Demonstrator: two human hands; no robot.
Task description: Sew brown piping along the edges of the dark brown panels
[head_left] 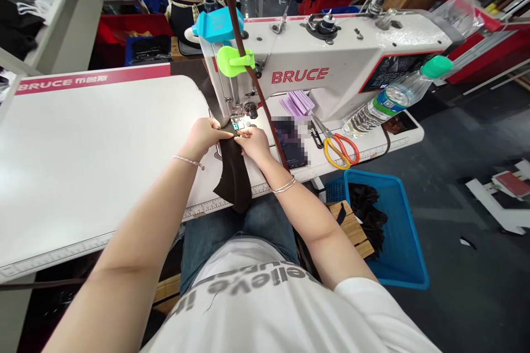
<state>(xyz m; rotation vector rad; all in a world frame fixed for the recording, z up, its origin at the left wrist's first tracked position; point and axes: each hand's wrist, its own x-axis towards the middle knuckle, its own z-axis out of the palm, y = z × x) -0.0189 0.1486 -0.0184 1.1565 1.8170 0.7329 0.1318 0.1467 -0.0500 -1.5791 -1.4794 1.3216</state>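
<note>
At the centre of the frame, your dark brown fabric piece [234,171] runs from just below the presser foot [236,124] of the white BRUCE sewing machine [298,55] down over the table's front edge toward your jeans [240,229]. Your left hand [202,138] reaches in from the left, one digit stretched out with its tip at the fabric's upper end; you cannot tell from this view whether those fingers grip it. Your right hand [254,143] comes from the right, its thumb and fingertips narrowed in a pinch on the cloth near the presser foot. Right of centre lie a phone [290,146], purple slips [297,103] and scissors [340,149] with yellow and orange handles, near a green-capped water bottle [383,105]. A blue basket [408,237] with dark cloth [368,218] inside sits at lower right.
</note>
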